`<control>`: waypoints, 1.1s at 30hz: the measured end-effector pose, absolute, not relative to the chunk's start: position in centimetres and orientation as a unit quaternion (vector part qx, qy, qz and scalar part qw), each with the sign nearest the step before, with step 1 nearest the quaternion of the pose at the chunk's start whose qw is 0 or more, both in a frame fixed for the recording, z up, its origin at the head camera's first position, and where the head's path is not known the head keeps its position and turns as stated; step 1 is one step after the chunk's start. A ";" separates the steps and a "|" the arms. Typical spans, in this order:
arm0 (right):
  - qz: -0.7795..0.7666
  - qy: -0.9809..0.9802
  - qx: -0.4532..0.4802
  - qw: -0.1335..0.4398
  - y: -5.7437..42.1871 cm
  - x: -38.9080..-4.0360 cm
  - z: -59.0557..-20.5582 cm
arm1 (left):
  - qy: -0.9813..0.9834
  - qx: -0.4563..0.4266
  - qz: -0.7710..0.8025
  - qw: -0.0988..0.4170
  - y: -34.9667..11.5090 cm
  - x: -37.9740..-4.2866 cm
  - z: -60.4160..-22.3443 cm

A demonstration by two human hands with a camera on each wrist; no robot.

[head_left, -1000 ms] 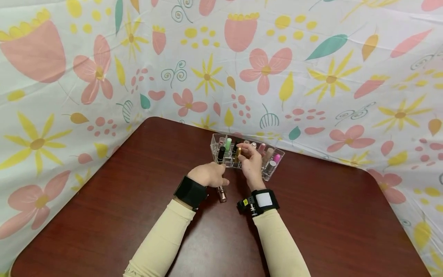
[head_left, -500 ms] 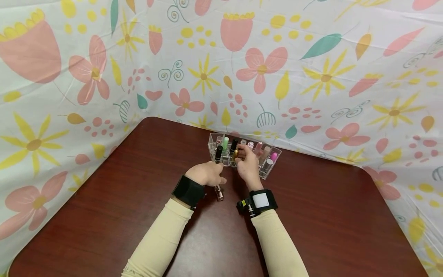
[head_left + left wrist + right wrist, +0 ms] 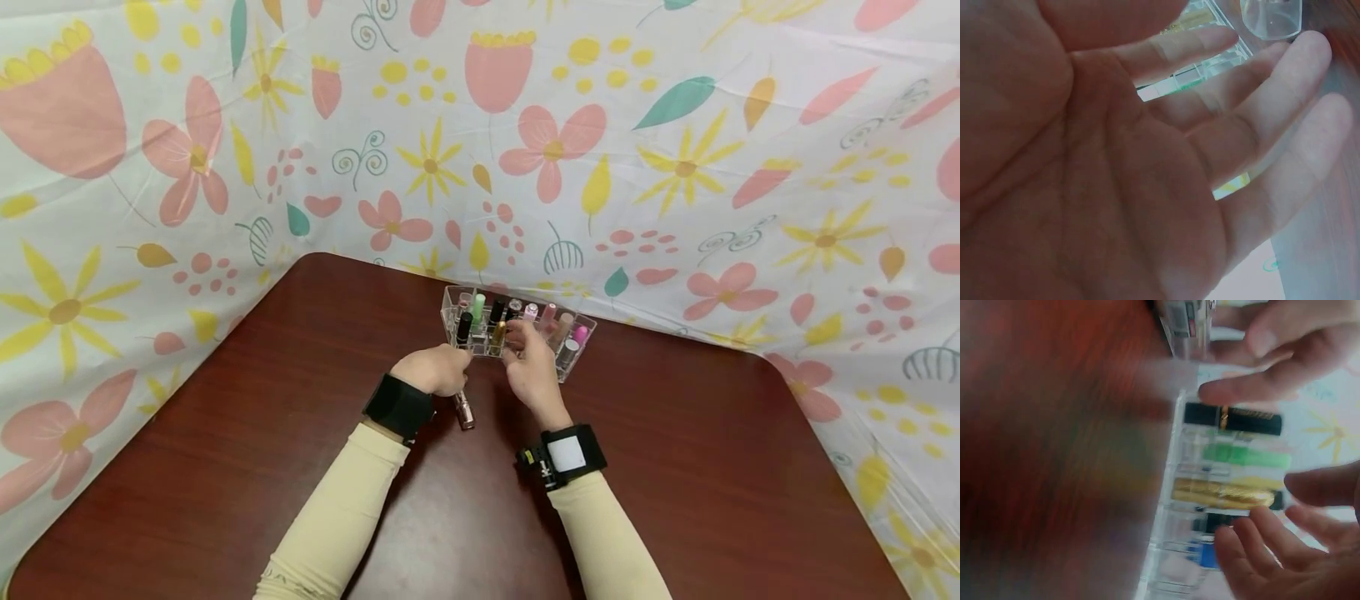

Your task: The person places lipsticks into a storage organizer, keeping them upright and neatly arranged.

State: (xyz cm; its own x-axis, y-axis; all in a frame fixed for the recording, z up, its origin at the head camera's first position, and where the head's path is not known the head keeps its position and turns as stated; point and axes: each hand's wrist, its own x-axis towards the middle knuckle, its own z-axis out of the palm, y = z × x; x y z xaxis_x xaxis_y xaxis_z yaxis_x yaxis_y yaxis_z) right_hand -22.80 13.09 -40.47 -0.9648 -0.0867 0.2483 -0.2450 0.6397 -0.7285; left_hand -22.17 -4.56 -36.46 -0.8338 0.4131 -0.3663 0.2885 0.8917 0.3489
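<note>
A clear cosmetics organizer (image 3: 483, 354) stands near the back of the table with several upright lipsticks. A gold lipstick tube (image 3: 1219, 494) stands in its front row. The right hand (image 3: 534, 367) is close beside it, thumb and fingers spread around its top; whether a fingertip touches is unclear. The left hand (image 3: 431, 369) is at the organizer's front left corner, fingers (image 3: 1285, 103) extended and nothing visible in the palm. Nearby stands a black lipstick (image 3: 464, 327). Partly hidden under the left hand, a rose-gold tube (image 3: 465, 412) appears to lie on the table.
The organizer also holds a green tube (image 3: 478, 308), a magenta-capped tube (image 3: 580, 335) and a silver-capped tube (image 3: 568, 352). Behind the dark wooden table (image 3: 675, 450) hangs a floral cloth (image 3: 660, 208). Both wrists wear black bands (image 3: 399, 407).
The right hand's fingers have loosened and drawn slightly away to the right of the gold lipstick tube, leaving it standing in the organizer. The left hand has shifted slightly; the view has turned a little rightward.
</note>
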 end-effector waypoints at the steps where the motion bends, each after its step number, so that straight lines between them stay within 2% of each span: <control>1: 0.392 -0.909 0.109 0.087 12.9 -22.2 -40.3 | 0.948 0.186 0.139 0.217 -4.6 -22.2 -36.5; 6: 0.241 -0.956 0.166 0.006 11.9 -18.1 -39.6 | 0.952 0.189 0.136 0.198 -4.9 -22.0 -36.8; 9: 0.158 -0.971 0.178 -0.010 11.6 -15.4 -39.7 | 0.957 0.192 0.136 0.171 -5.1 -21.2 -36.9; 11: 0.119 -0.976 0.185 0.007 11.6 -14.1 -39.9 | 0.959 0.220 0.131 0.125 -5.2 -20.5 -37.0; 16: 0.078 -0.978 0.180 0.076 11.4 -12.9 -40.3 | 0.942 0.325 0.077 -0.046 -5.7 -19.4 -37.7; 18: 0.080 -0.977 0.172 0.092 10.9 -13.2 -40.8 | 0.933 0.344 0.064 -0.080 -5.8 -19.4 -38.2; 21: 0.092 -0.979 0.151 0.102 10.1 -13.9 -41.4 | 0.928 0.360 0.059 -0.076 -5.7 -19.8 -38.8; 27: 0.116 -0.985 0.109 0.066 8.8 -15.0 -41.9 | 0.933 0.355 0.060 0.000 -5.4 -20.8 -40.1; 33: 0.088 -0.991 0.102 0.017 8.7 -15.9 -41.5 | 0.936 0.347 0.056 -0.009 -5.4 -21.3 -40.1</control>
State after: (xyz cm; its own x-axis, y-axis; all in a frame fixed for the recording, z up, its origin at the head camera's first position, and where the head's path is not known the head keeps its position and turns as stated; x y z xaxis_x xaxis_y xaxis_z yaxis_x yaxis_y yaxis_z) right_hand -15.93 8.67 -41.51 -0.9788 -0.1983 0.0514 -0.2042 0.9639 -0.1708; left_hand -21.29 -5.39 -40.15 -0.7592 0.6485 0.0552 0.6505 0.7531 0.0984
